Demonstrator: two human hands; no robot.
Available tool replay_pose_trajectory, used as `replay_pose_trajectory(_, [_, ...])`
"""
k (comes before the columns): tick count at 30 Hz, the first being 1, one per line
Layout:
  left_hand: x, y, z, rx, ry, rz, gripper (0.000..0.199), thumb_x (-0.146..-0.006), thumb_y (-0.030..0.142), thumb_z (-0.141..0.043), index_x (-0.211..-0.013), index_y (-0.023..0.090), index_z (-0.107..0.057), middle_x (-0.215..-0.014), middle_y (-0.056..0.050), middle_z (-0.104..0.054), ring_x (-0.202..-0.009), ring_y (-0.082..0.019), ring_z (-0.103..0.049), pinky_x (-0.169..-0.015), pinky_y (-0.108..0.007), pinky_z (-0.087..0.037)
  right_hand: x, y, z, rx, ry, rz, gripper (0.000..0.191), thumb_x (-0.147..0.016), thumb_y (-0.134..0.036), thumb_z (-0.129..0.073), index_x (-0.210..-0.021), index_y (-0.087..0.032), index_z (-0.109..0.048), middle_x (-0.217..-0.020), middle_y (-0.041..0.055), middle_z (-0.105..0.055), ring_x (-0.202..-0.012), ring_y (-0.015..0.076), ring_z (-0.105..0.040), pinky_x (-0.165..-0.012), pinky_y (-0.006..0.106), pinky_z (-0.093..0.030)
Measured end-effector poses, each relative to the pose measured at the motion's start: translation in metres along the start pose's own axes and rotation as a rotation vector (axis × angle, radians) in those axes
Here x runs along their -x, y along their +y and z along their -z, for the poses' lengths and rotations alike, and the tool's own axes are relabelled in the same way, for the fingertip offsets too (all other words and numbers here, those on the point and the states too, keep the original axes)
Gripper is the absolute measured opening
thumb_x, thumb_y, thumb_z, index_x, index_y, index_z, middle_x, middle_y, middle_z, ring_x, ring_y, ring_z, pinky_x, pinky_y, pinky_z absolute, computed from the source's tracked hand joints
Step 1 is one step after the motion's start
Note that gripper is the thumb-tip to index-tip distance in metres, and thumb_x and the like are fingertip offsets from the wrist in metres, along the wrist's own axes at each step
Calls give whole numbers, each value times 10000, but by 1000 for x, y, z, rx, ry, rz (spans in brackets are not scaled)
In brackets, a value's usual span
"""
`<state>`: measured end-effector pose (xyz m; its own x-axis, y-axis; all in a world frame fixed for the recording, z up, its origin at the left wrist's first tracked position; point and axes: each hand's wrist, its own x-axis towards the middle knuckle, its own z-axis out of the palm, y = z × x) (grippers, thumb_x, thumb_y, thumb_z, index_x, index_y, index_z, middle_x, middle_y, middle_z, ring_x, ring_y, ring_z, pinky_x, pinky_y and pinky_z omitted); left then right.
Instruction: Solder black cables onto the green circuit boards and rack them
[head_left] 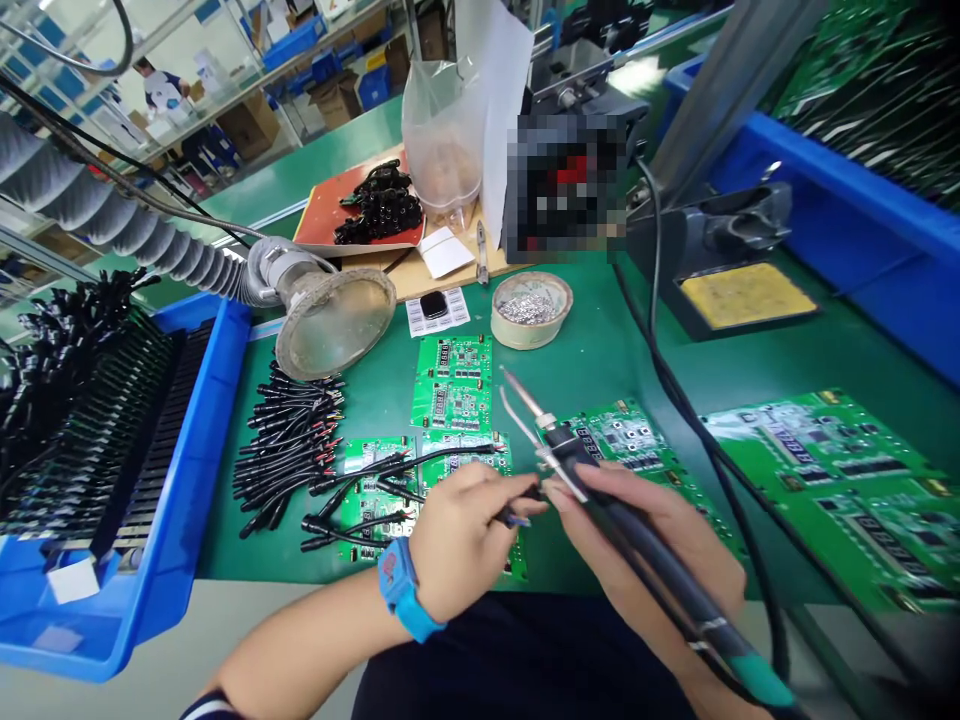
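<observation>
My right hand [660,530] is closed around a soldering iron [630,540], its metal tip pointing up and left, with a thin curved solder feed tube [517,412] alongside the tip. My left hand [465,530] is closed, its fingers pinching a small dark piece that looks like the end of a black cable [514,518]; most of it is hidden. The fingertips of both hands nearly meet. Beneath them lie green circuit boards [454,385] with small displays. Several loose black cables [341,495] rest across the boards left of my left hand.
A pile of black cables [289,445] lies beside a blue bin [217,400] full of parts. A fume extractor hood [337,325] hangs above. Behind are a tub of metal shavings [531,310] and an iron stand with yellow sponge [750,295]. More boards [832,480] and cords [697,420] lie right.
</observation>
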<state>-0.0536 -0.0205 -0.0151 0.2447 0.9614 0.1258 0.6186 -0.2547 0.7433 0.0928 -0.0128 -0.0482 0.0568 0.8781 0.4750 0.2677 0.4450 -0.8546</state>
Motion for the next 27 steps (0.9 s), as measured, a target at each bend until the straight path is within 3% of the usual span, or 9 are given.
replay_pose_trajectory(3, [-8,8,0,152,119,151,167,-874,245,-533,-930,180,-676,-659,1,-569,-582,-103,-565,-579,-220,-490,5,-5,-15,-20,237,-70,440,-698,-83,-668,-1078,-277,-559,-930,12,-648,-824,165,-649,-753,312,-566])
replay_pose_trajectory(5, [-12,13,3,118,140,175,168,-874,252,-537,-915,175,-681,-654,0,-571,-570,-101,-559,-570,-220,-486,6,-6,-19,-34,294,-90,415,-678,-83,-692,-1036,-261,-581,-921,7,-657,-807,157,-654,-749,304,-568])
replay_pose_trajectory(7, [-12,16,10,-7,128,105,180,-870,251,-547,-969,168,-672,-672,-11,-583,-602,-112,-561,-578,-225,-486,7,-4,-14,-13,267,-115,388,-689,-104,-693,-1038,-239,-590,-948,13,-666,-815,156,-657,-777,315,-566])
replay_pose_trajectory(10, [-8,13,22,-315,45,-63,251,-877,204,-527,-1104,136,-608,-717,-35,-597,-647,-141,-575,-598,-252,-504,11,4,7,49,95,-134,362,-748,-131,-645,-1091,-225,-577,-948,19,-681,-821,157,-661,-791,320,-566])
replay_pose_trajectory(13, [-3,-1,29,-649,-137,-164,289,-848,98,-518,-1131,116,-574,-760,-50,-618,-687,-180,-600,-618,-297,-528,16,14,33,138,-61,-29,373,-773,-107,-600,-1123,-232,-560,-859,7,-689,-748,141,-663,-724,274,-572])
replay_pose_trajectory(15, [-1,-13,27,-767,-231,-219,282,-821,66,-533,-1095,111,-587,-763,-49,-626,-681,-191,-605,-606,-307,-532,18,19,46,175,-71,45,356,-749,-82,-610,-1069,-237,-588,-829,6,-680,-719,136,-657,-675,250,-567])
replay_pose_trajectory(22, [-2,-29,13,-757,-161,-367,227,-897,150,-444,-1060,100,-593,-739,-55,-603,-704,-184,-560,-628,-323,-481,24,29,63,182,-175,171,209,-746,-121,-593,-939,-197,-616,-779,27,-655,-696,150,-647,-636,261,-559])
replay_pose_trajectory(27, [-2,-28,9,-761,-127,-343,215,-903,174,-446,-1031,110,-607,-724,-57,-586,-728,-189,-529,-644,-334,-438,27,31,64,222,-190,182,192,-762,-123,-586,-945,-183,-599,-788,31,-652,-717,130,-639,-690,239,-544])
